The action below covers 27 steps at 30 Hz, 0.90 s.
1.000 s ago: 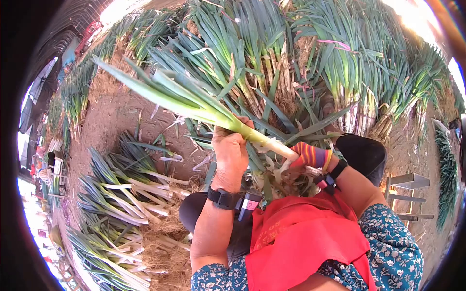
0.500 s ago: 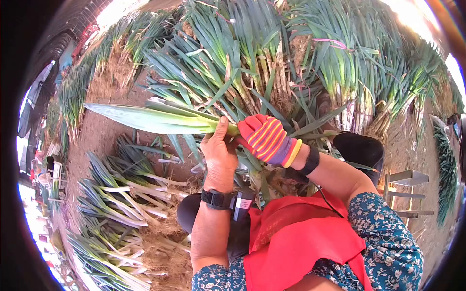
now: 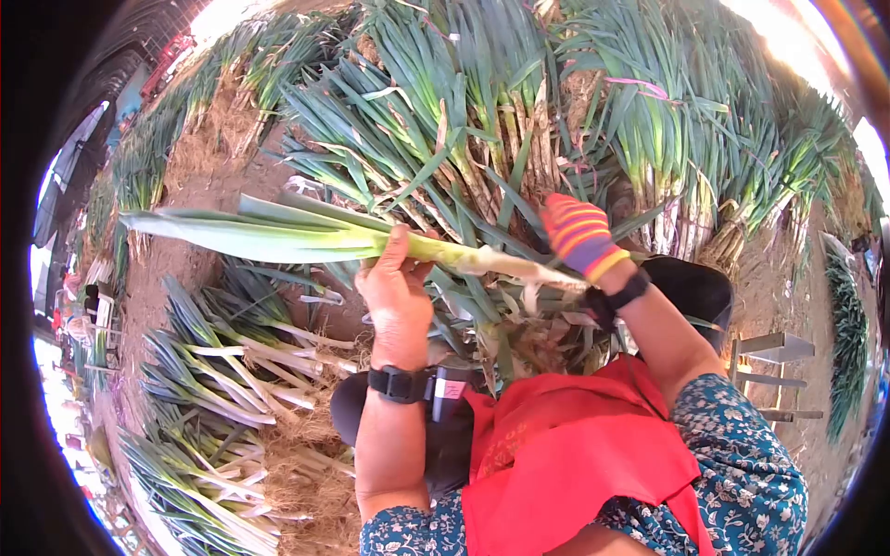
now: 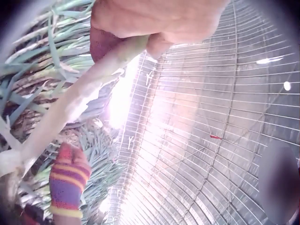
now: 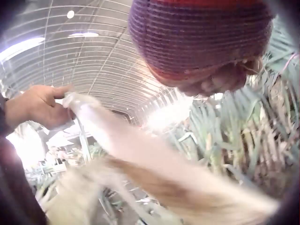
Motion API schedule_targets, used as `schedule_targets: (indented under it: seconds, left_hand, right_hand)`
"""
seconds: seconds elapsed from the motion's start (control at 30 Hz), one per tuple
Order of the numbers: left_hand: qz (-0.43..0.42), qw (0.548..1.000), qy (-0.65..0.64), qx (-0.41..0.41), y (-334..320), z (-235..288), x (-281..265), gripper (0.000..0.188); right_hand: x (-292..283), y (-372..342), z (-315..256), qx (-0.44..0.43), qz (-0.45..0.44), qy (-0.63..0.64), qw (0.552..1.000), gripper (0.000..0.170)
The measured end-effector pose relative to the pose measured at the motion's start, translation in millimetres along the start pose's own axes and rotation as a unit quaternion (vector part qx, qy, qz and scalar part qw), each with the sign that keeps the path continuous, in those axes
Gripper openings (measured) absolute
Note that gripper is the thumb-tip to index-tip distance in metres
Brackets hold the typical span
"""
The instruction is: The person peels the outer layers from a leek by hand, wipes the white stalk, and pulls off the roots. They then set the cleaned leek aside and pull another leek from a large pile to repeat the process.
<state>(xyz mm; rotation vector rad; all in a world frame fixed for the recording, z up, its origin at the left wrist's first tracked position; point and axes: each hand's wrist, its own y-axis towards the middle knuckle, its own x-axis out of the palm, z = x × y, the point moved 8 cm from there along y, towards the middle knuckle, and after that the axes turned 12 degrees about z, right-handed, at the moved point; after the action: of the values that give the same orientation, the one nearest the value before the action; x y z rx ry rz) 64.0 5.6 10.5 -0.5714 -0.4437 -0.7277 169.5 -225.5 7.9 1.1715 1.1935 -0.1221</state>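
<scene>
My left hand is pinching one leek where green is turning pale; thumb is lying across the near side, fingers are wrapping behind, so that grip is sitting snug on the stem, no gap showing. The leek is hanging in midair, near level, ahead of the apron, leaves pointing left, pale shaft pointing right. Probably I'm holding it mid-length for balance, and that's leaving the shaft bare on the right hand's side.

My right hand, in a striped glove, is hovering just beyond the root end, apart from the shaft. Fingers are sitting curled; I'm seeing nothing in that grip, but blur isn't ruling out a thin scrap.

A heap is lying toward the floor's left edge, roots facing inward, likely for reach; bundles are standing toward the far edge.
</scene>
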Motion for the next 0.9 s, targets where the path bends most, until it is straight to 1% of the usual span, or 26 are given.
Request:
schedule_targets:
  seconds: [0.03,0.07,0.13,0.2,0.23,0.3,0.33,0.4,0.43,0.47,0.57,0.63,0.67,0.73,0.77,0.8,0.83,0.87,0.9]
  left_hand:
    - [0.002,1.000,-0.001,0.007,0,8,-2,0.023]
    - [0.002,1.000,0.001,0.009,-1,10,-4,0.024]
    - [0.004,1.000,0.010,-0.007,1,-8,-9,0.024]
    - [0.012,1.000,0.014,-0.023,2,-23,-6,0.025]
    - [0.016,1.000,0.009,-0.024,-2,-26,-1,0.024]
    - [0.020,1.000,0.005,-0.024,-6,-24,4,0.023]
    - [0.029,0.999,0.001,-0.033,-7,-22,5,0.022]
    - [0.043,0.998,-0.007,-0.042,-6,-23,5,0.021]
    - [0.057,0.998,0.015,-0.037,-5,-25,1,0.021]
    - [0.070,0.996,0.039,-0.032,-4,-26,-1,0.021]
    - [0.081,0.994,0.046,-0.049,-1,-32,-5,0.023]
    - [0.086,0.994,0.043,-0.043,-4,-33,-6,0.024]
    - [0.093,0.994,0.037,-0.035,-4,-32,-6,0.026]
    - [0.072,0.997,0.024,-0.025,-7,-32,-3,0.026]
    - [0.057,0.998,0.010,-0.013,-8,-31,-2,0.027]
    - [0.042,0.999,-0.004,-0.002,-10,-30,-1,0.028]
    - [0.028,0.999,0.009,0.024,-8,-27,-3,0.025]
    - [0.026,0.999,0.009,0.023,-5,-22,-7,0.025]
    - [-0.006,0.999,0.000,0.032,-2,-13,-8,0.023]
  right_hand:
    - [-11,-3,9,0.074,0.040,0.033,0.996,0.017]
    - [-9,-13,16,0.138,-0.012,0.117,0.983,0.027]
    - [-35,-3,-37,-0.015,0.069,0.185,0.980,0.040]
    - [-41,7,-80,0.033,-0.017,0.188,0.981,0.039]
    - [-40,11,-92,0.033,-0.015,0.188,0.982,0.039]
    - [-51,18,-117,-0.060,0.072,0.134,0.987,0.032]
    - [-50,18,-116,-0.061,0.072,0.134,0.986,0.032]
    - [-44,17,-119,-0.093,0.061,0.124,0.986,0.030]
    - [-46,18,-118,-0.100,0.072,0.144,0.982,0.027]
    - [-46,18,-118,-0.101,0.070,0.145,0.982,0.027]
    - [-45,16,-115,-0.103,0.068,0.143,0.982,0.024]
    - [-34,14,-111,-0.083,0.048,0.115,0.989,0.018]
    - [-34,15,-107,-0.080,0.052,0.112,0.989,0.018]
    - [-30,16,-87,-0.002,0.021,0.159,0.987,0.016]
    - [-31,16,-79,0.007,0.044,0.110,0.993,0.015]
    - [-28,12,-63,0.015,0.048,0.086,0.995,0.015]
    - [-24,5,-40,0.025,0.052,0.062,0.996,0.014]
    - [-13,-5,-2,0.111,0.006,-0.022,0.994,0.017]
    - [-16,-20,31,0.130,0.021,-0.012,0.991,0.018]
